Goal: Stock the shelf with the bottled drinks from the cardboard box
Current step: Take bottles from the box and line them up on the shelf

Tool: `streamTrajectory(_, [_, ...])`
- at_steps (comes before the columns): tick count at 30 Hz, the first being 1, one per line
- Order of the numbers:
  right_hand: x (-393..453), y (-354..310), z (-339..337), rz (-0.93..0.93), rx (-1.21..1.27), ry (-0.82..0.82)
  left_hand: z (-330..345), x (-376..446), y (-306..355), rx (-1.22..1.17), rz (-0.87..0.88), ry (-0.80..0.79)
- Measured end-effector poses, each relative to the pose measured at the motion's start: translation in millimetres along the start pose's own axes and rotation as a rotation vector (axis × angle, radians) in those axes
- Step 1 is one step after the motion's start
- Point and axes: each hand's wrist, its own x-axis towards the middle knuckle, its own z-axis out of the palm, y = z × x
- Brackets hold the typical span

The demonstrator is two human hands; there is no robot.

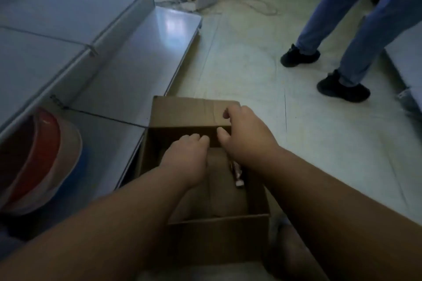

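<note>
A brown cardboard box [205, 235] sits on the floor next to the low grey shelf [127, 70]. Its far flap [187, 112] is folded outward. My right hand [246, 134] grips the far edge of the box, with fingers over the flap and thumb inside. My left hand [187, 157] reaches down into the box, fingers curled near the far wall; I cannot tell whether it holds anything. A small pinkish bottle part [238, 175] shows inside, between my wrists. The rest of the box's contents is hidden by my arms.
A red and white round container [38, 159] stands on the shelf at the left. Another person in blue trousers and black shoes [342, 86] stands on the pale floor at the right. Cables and a white power unit [205, 0] lie at the back.
</note>
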Motion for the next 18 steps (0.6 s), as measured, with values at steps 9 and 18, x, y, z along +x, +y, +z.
streamTrajectory(9, [31.9,97.5,143.0,0.383,0.058,-0.365,135.3,47.8,-33.9,-0.033,-0.160,-0.371])
streamTrajectory(18, [65.6,161.3,240.3,0.535,-0.209,-0.934,198.2,81.9,-59.7,-0.090,-0.250,-0.518])
